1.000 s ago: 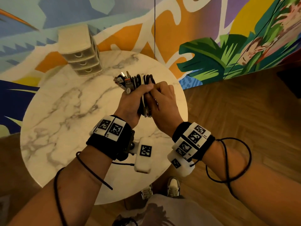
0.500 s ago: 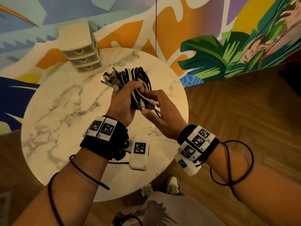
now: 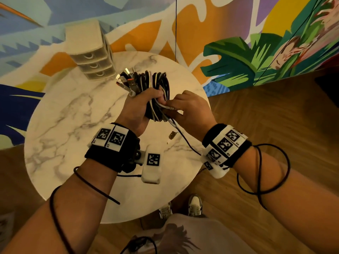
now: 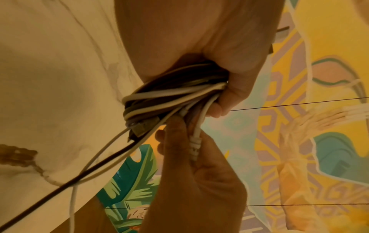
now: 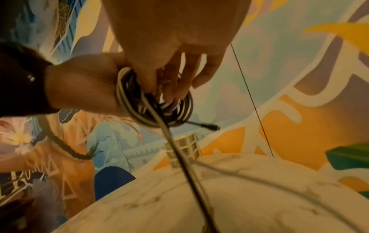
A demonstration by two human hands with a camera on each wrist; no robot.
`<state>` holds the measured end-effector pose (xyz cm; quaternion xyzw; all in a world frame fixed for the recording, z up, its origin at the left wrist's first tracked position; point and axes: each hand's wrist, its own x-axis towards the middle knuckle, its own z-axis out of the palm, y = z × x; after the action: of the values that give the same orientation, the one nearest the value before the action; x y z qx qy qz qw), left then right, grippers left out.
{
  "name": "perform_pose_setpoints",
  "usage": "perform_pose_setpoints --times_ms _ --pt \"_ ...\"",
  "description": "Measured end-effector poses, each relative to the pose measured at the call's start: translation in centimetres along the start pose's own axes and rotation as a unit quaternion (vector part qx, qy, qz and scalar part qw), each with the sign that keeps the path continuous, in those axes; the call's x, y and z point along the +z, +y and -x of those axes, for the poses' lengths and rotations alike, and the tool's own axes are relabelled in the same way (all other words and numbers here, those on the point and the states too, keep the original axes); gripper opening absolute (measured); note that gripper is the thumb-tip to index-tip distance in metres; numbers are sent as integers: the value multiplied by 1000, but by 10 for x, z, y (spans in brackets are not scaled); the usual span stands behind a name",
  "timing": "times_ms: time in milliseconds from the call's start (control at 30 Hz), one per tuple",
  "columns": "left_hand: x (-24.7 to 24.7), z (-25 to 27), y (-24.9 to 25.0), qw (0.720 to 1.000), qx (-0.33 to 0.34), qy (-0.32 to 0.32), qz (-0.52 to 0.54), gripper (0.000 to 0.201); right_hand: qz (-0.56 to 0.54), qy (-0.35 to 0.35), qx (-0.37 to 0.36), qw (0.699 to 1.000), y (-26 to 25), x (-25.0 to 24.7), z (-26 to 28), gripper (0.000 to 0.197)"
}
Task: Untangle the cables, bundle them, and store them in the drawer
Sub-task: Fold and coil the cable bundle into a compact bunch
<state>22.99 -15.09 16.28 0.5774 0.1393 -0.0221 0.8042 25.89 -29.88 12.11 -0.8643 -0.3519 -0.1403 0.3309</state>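
Up above the round marble table (image 3: 60, 136): coil of black and white cables (image 3: 157, 83), clenched in the left hand (image 3: 136, 109), fingers wrapped fully round the loops. Same clench in the left wrist view (image 4: 199, 47), strands (image 4: 171, 94) squeezed between palm and curled fingers. Cluster of metal plug ends (image 3: 126, 80) fanned out at the top left of the coil, toward the drawer unit. Right hand (image 3: 190, 110) pressed against the coil's right side, fingertips (image 3: 169, 103) pinching a white cable end (image 4: 194, 141) with a ribbed strain relief; thumb and forefinger plainly closed on it in the left wrist view (image 4: 191, 181). Right wrist view blurred: fingers (image 5: 175, 78) dug into the loops (image 5: 155, 108), one black plug (image 5: 209, 126) sticking out sideways. Loose tails, one black (image 3: 185, 142) and one white (image 4: 95, 160), trailing down from the coil toward the right wrist. Small three-drawer plastic unit (image 3: 91, 57) at the far left rim of the table, all drawers closed, well apart from the hands. Dark brownish blemish (image 3: 172, 135) on the marble below the hands. Colourful mural wall (image 3: 238, 57) behind, wooden floor (image 3: 275, 116) to the right, a pair of sneakers (image 3: 195, 205) showing below the table's near edge.
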Motion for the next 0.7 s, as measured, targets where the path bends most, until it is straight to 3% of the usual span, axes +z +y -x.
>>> perform_pose_setpoints --times_ms 67,167,333,400,500,600,700 --pt "1 0 4 1000 8 -18 4 22 12 26 34 999 -6 3 2 26" --pt "-5 2 3 999 5 -21 27 19 -63 -37 137 988 -9 1 2 32" --pt "-14 4 -4 998 -9 -8 55 7 -210 -130 226 942 -3 -1 3 110" --pt "-13 6 -5 997 -20 -21 71 5 -277 -169 256 911 -1 1 0 124" --pt "-14 9 -1 992 -37 -58 102 7 -354 -181 246 884 4 0 -7 117" --pt "-15 12 2 988 -50 -80 124 10 -393 -168 255 867 7 -4 -14 84" --pt "-16 15 5 988 -49 -85 122 8 -383 -153 250 876 7 0 -17 63"
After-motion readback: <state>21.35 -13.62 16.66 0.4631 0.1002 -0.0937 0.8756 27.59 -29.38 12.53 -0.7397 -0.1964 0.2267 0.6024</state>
